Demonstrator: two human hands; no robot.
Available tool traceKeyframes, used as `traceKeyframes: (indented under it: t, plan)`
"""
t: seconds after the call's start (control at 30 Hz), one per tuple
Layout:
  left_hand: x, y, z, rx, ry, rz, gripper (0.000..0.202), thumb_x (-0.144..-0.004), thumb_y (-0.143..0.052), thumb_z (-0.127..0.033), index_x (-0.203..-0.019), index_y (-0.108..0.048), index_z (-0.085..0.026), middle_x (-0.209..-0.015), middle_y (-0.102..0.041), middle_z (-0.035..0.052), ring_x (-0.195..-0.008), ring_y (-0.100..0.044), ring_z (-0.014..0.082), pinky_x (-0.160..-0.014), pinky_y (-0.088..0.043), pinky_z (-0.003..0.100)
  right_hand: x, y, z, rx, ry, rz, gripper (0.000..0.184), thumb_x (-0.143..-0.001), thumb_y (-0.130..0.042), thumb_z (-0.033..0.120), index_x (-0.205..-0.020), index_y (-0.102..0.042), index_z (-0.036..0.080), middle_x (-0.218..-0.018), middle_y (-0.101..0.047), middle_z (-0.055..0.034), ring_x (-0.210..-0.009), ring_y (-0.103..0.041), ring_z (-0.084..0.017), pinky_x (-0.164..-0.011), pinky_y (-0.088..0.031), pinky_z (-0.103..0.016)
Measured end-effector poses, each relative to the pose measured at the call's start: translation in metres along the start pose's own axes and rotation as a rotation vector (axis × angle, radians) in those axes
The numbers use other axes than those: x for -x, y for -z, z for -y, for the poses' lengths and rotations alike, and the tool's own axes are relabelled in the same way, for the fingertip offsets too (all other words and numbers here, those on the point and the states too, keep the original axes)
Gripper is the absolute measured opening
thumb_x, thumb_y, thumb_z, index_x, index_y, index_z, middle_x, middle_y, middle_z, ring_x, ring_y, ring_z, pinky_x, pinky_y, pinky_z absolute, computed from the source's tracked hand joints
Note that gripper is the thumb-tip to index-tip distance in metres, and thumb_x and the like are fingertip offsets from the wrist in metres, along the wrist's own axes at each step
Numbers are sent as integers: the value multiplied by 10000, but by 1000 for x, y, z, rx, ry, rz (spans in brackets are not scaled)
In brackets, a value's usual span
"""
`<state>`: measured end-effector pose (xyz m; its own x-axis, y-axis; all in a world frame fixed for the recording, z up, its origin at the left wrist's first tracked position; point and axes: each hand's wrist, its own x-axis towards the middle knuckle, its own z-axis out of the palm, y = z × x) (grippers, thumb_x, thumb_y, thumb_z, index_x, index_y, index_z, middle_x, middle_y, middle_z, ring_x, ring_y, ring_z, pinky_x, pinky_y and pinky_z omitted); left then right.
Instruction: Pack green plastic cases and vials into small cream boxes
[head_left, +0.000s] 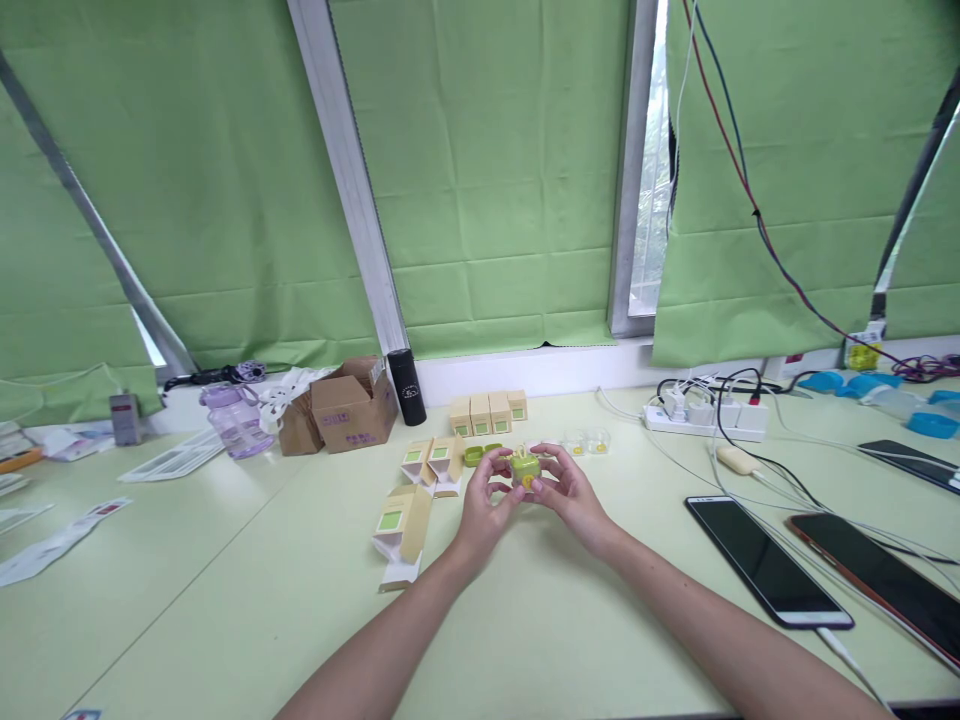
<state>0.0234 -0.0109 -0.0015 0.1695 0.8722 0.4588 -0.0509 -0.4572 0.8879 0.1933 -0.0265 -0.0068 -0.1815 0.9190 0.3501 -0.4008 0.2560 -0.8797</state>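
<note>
Between my two hands is a small green container [525,467] with a yellow round mark low on its front. My left hand [486,495] grips its left side, and my right hand [571,492] grips its right side. Just behind my left hand lies a green lid-like piece [474,456]. Clear little cups [586,442] with yellow marks stand behind my right hand. To the left are opened beige cartons with green labels, the nearest [405,520] lying with its flaps out. Closed beige boxes [487,414] stand in a row farther back.
At the back left are a brown cardboard box [354,408], a black bottle [406,388] and a purple water bottle [236,420]. A white power strip [705,418] with cables sits at the right, near a phone [765,560] and other phones. Papers [64,540] lie far left.
</note>
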Motion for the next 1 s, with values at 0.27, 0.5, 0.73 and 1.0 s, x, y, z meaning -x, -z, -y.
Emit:
traceKeyframes:
  t: [0.27, 0.5, 0.73, 1.0]
  plan:
    - [-2, 0, 3, -92, -46, 2, 423, -841, -797, -411, -1197, -653, -233, -1153, -678, 86, -1035, -635, 224, -870, -549, 348, -4, 4, 3, 52, 30, -17, 462, -788, -875, 481, -1127, -629, 286, -1091, -688, -23, -925, -733, -212, -953, -599, -448]
    - [-1, 0, 6, -164, -78, -21, 446, -869, -776, -400, -1259, -627, -244, -1214, -670, 93, -1052, -627, 222, -896, -541, 359, -3, 1, 5, -59, -4, -26, 479, -812, -853, 491, -1199, -645, 302, -1056, -728, -42, -973, -735, -250, -968, -573, -479]
    - [2, 0, 5, -122, -117, -40, 377, -934, -701, -387, -1255, -600, -217, -1150, -684, 97, -1040, -649, 220, -931, -528, 378, -4, 6, -1, -340, -138, -43, 530, -837, -816, 417, -1296, -582, 294, -1052, -774, -64, -938, -766, -282, -846, -561, -434]
    - [3, -2, 2, -105, -106, -8, 279, -958, -668, -359, -1180, -611, -199, -1126, -720, 105, -1069, -681, 234, -951, -519, 389, -8, 14, -10, -430, -190, -86, 446, -847, -771, 356, -1241, -580, 270, -1037, -789, -83, -880, -775, -269, -829, -554, -422]
